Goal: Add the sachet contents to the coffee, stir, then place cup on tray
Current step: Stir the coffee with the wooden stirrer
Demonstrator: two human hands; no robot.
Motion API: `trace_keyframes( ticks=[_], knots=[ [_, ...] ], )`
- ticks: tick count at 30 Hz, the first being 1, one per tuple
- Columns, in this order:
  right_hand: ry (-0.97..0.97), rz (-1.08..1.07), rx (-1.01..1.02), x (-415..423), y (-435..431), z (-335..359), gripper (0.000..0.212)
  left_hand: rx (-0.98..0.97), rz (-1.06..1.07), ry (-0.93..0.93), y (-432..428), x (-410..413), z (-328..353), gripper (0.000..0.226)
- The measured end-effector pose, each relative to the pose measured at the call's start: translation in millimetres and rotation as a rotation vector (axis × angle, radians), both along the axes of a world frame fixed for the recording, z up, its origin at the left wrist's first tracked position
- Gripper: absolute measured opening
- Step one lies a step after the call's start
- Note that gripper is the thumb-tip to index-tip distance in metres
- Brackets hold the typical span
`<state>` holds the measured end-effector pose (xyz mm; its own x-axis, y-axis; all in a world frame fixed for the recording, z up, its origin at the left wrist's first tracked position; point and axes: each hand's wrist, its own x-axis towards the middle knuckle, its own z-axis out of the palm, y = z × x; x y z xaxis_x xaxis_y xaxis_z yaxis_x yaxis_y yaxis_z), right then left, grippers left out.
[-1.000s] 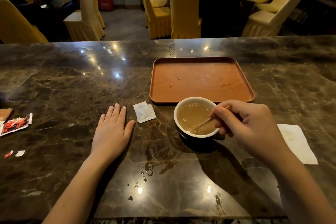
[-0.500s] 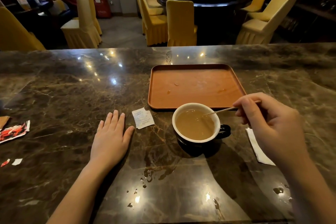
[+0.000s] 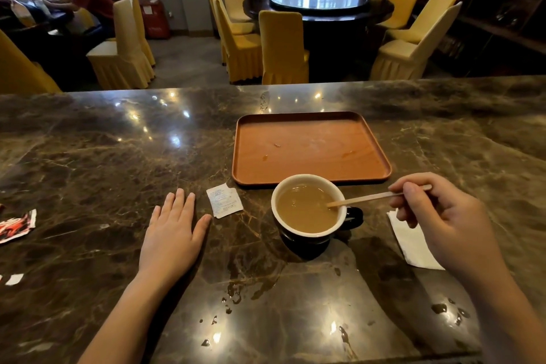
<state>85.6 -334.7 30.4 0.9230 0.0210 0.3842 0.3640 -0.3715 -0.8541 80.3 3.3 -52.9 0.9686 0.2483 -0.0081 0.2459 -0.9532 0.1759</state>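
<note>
A dark cup with a white inside holds milky brown coffee and stands on the marble counter just in front of the orange tray. The tray holds no cup. My right hand is to the right of the cup and pinches a thin wooden stir stick, whose tip rests in the coffee near the cup's right rim. My left hand lies flat on the counter, fingers apart, left of the cup. A small torn white sachet lies between my left hand and the cup.
A white napkin lies under my right hand. A torn red wrapper and paper scraps sit at the left edge. Liquid drops spot the counter near me. Yellow chairs, a round table and a seated person are beyond the counter.
My right hand has drawn back to the right from over the cup, with the stick now slanting in from the side. The left hand has stayed flat.
</note>
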Motion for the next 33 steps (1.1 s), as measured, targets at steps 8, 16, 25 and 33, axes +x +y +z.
trace_keyframes(
  ticks=[8, 16, 25, 33],
  knots=[
    [0.028, 0.033, 0.1, 1, 0, 5, 0.016, -0.009, 0.002, -0.005, 0, 1, 1, 0.064],
    [0.067, 0.123, -0.115, -3, -14, -11, 0.017, 0.005, 0.008, 0.002, -4, 0, 2, 0.063],
    [-0.031, 0.07, -0.339, -18, -30, -14, 0.022, 0.02, 0.001, 0.007, -3, -2, 2, 0.063],
    [-0.034, -0.04, -0.31, -47, -27, -19, 0.023, 0.011, -0.015, -0.027, -2, -2, 0, 0.063]
  ],
)
